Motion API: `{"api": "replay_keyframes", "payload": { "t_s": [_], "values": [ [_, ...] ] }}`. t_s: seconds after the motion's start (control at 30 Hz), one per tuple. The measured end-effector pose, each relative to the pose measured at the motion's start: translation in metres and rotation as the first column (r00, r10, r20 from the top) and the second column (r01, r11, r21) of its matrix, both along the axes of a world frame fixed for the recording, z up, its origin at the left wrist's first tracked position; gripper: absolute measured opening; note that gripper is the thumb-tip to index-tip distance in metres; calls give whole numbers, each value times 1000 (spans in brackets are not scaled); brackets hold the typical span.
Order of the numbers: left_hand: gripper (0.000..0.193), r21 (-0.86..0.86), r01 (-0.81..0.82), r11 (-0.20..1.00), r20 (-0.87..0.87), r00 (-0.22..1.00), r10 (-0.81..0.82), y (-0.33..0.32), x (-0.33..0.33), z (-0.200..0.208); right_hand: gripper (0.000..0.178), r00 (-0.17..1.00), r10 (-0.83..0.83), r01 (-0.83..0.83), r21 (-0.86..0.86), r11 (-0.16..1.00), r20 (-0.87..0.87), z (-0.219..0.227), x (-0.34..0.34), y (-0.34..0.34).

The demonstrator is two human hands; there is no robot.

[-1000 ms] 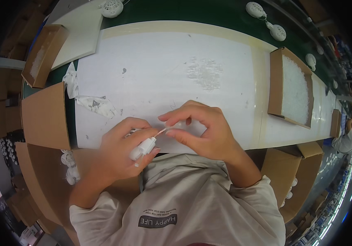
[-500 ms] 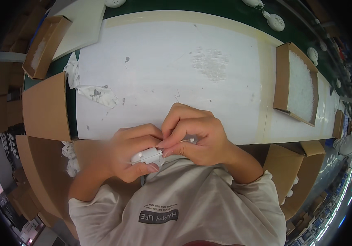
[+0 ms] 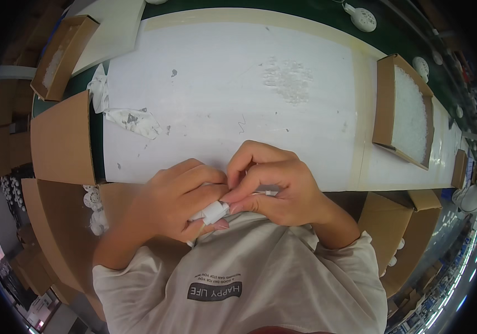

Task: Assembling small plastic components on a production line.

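Observation:
My left hand [image 3: 180, 195] is closed round a small white plastic part [image 3: 215, 212], with much of it hidden behind the fingers. The part is held just above my lap, at the near edge of the white work surface [image 3: 205, 100]. Against its right end, my right hand [image 3: 277, 186] pinches with thumb and forefinger. A thin light wire with a small white connector [image 3: 272, 193] sticks out between the right thumb and fingers. What the right fingertips touch on the part is too small to make out.
Small clear pieces [image 3: 288, 80] lie scattered on the surface. A cardboard tray [image 3: 384, 103] of them stands right, another tray [image 3: 77, 58] far left. A crumpled white rag [image 3: 132, 121] lies left. Open cartons [image 3: 60, 234] flank me. White round perforated units [image 3: 363, 20] sit along the green far edge.
The white part has turned in my left hand, and the fingers now cover more of it. My right hand has shifted slightly right, still pinching at the part with the wire showing.

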State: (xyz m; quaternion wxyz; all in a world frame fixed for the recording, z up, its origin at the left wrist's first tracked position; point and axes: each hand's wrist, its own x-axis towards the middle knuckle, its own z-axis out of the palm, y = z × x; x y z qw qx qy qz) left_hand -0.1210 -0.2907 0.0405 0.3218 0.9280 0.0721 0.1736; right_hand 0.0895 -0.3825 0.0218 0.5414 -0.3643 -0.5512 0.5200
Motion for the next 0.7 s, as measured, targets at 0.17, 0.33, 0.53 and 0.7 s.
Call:
{"api": "replay_keyframes", "payload": {
  "t_s": [0.17, 0.33, 0.53, 0.7],
  "values": [
    [32, -455, 81, 887, 53, 997, -64, -4, 2, -11, 17, 990, -62, 17, 327, 945, 128, -12, 3, 6],
    [46, -905, 104, 412, 105, 994, -20, -26, 2, -13, 19, 940, -230, 56, 549, 834, 253, -4, 3, 9],
    [69, -997, -76, -1, -76, 994, -85, -29, 8, -2, 21, 941, -192, 53, 441, 896, 277, 8, 11, 7],
    [78, -832, -83, -548, 88, 956, -279, -27, 8, -7, 21, 927, -217, 60, 448, 892, 307, 3, 12, 4]
  ]
}}
